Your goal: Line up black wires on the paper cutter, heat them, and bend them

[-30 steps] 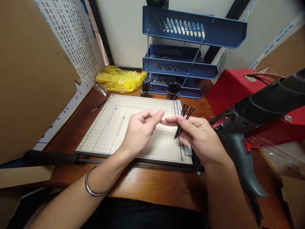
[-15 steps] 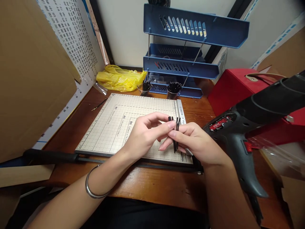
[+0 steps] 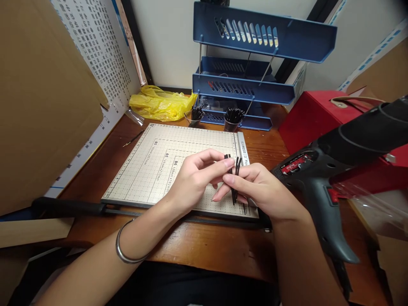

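Several thin black strips [image 3: 234, 196], perhaps short wires or tubing, stand close together between my hands; their exact kind is too small to tell. My left hand [image 3: 200, 172] pinches some of them near their upper ends between thumb and fingers. My right hand [image 3: 255, 182] grips others between thumb and fingers, close against the left fingertips. Both hands are held over the right part of a cream paper cutter [image 3: 137, 178] with printed grid lines. Its black handle [image 3: 68, 208] lies along the front left.
Two small cups [image 3: 232, 124] of black strips stand behind the cutter, before a blue tiered tray [image 3: 264, 32]. A yellow plastic bag [image 3: 162, 104] lies at the back left. On the right are a black heat gun [image 3: 321, 187] and a red box [image 3: 315, 112].
The view has shifted very slightly. My left thumb and fingertips have moved a little up and left along the black strips; my right hand keeps nearly the same grip.
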A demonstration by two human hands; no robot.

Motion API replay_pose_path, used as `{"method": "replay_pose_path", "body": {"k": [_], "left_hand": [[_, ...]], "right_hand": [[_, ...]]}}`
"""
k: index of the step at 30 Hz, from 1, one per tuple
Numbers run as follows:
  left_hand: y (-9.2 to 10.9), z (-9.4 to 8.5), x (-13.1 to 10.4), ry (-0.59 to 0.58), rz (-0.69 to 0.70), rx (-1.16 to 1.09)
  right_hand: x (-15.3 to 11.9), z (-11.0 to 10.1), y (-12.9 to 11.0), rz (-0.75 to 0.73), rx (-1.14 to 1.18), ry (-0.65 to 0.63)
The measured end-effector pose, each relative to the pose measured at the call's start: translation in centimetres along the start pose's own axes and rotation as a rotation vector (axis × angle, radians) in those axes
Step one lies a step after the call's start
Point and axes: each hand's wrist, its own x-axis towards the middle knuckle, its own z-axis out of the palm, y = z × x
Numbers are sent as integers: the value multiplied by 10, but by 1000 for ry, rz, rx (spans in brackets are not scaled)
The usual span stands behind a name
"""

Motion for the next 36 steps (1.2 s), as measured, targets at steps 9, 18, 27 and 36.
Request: {"method": "replay_pose_path", "body": {"k": [9,18,27,36], "left_hand": [[-2,-2,1,-22,24,16],[-2,-2,3,-27,10,6],[-2,1,1,4,34,35],[-1,1,2,-1,14,26]], "right_hand": [[0,2,-3,61,42,-2],[1,0,-1,74,11,14],[2,1,-1,80,12,67],[3,3,0,93,22,57]]}}
